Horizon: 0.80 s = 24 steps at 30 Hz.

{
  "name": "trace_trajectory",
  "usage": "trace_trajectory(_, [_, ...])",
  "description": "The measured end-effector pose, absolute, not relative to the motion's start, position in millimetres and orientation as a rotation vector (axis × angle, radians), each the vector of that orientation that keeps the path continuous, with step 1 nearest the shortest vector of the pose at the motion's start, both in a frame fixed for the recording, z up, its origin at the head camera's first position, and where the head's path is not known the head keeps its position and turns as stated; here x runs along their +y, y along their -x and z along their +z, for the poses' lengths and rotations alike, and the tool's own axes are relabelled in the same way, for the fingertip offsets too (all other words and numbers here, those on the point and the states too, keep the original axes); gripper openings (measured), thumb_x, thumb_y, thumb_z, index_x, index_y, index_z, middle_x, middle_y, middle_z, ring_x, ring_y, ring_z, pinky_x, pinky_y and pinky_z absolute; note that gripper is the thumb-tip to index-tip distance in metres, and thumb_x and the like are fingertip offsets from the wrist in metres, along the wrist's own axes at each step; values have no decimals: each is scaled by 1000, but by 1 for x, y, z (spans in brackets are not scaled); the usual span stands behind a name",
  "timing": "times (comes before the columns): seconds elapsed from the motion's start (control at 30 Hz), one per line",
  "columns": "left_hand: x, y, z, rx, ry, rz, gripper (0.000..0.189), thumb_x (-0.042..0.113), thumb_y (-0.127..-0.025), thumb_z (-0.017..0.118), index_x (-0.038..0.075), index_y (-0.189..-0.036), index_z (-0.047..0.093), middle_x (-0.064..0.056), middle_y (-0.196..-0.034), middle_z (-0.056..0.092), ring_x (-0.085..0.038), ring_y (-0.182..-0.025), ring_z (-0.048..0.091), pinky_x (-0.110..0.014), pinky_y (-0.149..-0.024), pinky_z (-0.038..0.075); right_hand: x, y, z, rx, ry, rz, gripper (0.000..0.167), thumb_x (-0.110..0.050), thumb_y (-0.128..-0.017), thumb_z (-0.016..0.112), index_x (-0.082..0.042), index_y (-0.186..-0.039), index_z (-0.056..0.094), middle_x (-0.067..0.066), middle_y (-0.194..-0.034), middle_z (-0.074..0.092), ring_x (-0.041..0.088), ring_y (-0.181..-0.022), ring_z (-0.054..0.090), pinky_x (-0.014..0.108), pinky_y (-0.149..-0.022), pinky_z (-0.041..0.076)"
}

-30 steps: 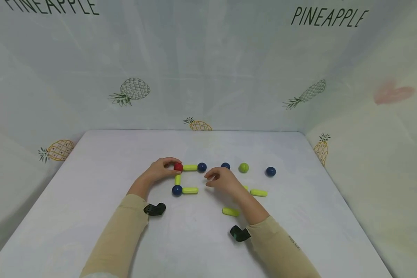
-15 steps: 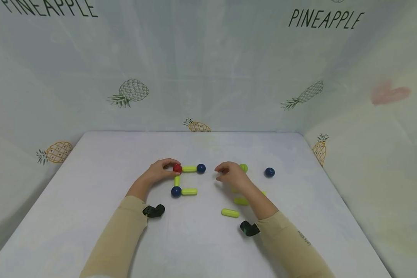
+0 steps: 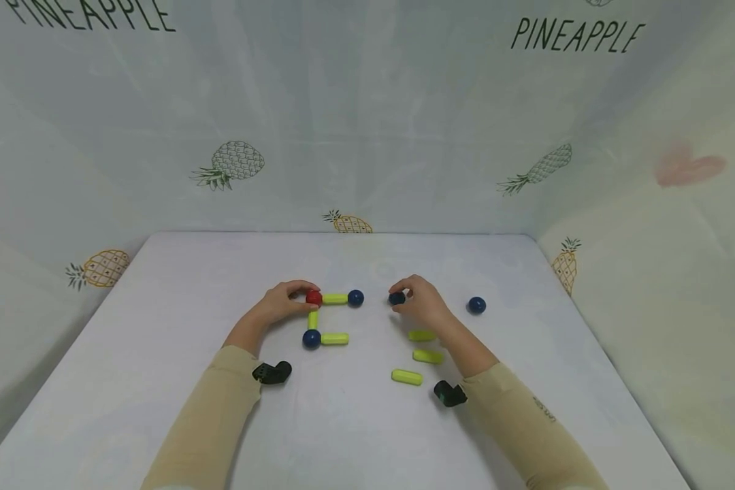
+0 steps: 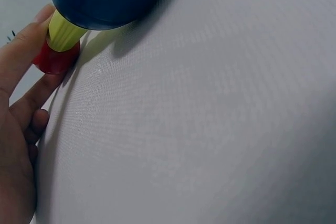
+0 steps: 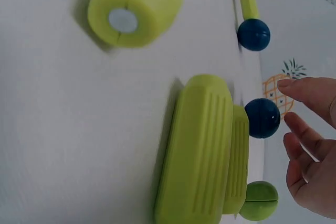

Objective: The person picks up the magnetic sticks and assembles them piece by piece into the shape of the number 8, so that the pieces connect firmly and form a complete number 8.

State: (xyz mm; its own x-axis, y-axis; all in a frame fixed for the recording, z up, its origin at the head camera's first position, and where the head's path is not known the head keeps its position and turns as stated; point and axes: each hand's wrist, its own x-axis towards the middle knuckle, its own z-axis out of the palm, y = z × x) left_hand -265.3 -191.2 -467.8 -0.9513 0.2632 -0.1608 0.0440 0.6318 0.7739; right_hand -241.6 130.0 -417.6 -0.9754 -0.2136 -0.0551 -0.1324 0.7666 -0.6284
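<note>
My left hand (image 3: 282,300) grips a red ball (image 3: 314,297), a corner of a joined figure of magnetic balls and rods. From it a yellow-green rod (image 3: 335,299) runs right to a blue ball (image 3: 355,298). Another rod (image 3: 313,320) comes toward me to a second blue ball (image 3: 312,339), which has a short rod (image 3: 335,339) on its right. My right hand (image 3: 423,301) is over a loose blue ball (image 5: 262,118); the right wrist view shows thumb and forefinger spread apart just beside it. A green ball (image 5: 258,201), behind that hand in the head view, shows in the right wrist view.
Three loose yellow-green rods, the far one (image 3: 422,335), the middle one (image 3: 428,356) and the near one (image 3: 407,377), lie by my right forearm. Another blue ball (image 3: 476,305) is farther right. All lie on the white table (image 3: 220,265), with a pineapple-printed curtain (image 3: 367,136) behind it.
My right hand has moved right and a little away from me, from beside the joined figure to the loose blue ball, covering the green one. My left hand stays on the red ball.
</note>
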Motion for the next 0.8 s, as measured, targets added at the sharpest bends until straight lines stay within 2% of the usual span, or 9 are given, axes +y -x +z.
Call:
trace_trajectory(0.3, [-191, 265, -469, 2612, -250, 1208, 46, 38, -83, 78, 23, -124, 65, -5, -132, 58, -31, -128, 43, -51, -108, 30, 133, 255, -424, 2920, 361, -765, 35, -9, -79, 82, -12, -113, 71, 9, -118, 61, 30, -108, 55, 43, -91, 47])
trace_trajectory(0.53, [-190, 264, -469, 2621, -247, 1201, 44, 37, -83, 77, 23, -124, 65, -5, -131, 58, -30, -127, 43, -52, -108, 29, 132, 260, -424, 2960, 432, -644, 36, -15, -78, 83, -12, -112, 72, 7, -113, 65, 30, -110, 55, 51, -98, 39])
trace_trajectory(0.8, [-189, 263, -467, 2628, -221, 1191, 44, 38, -83, 78, 23, -123, 65, -5, -131, 58, -30, -128, 43, -52, -108, 30, 132, 263, -423, 2909, 427, -694, 36, -9, -78, 82, -8, -112, 71, 9, -111, 66, 31, -110, 55, 51, -101, 36])
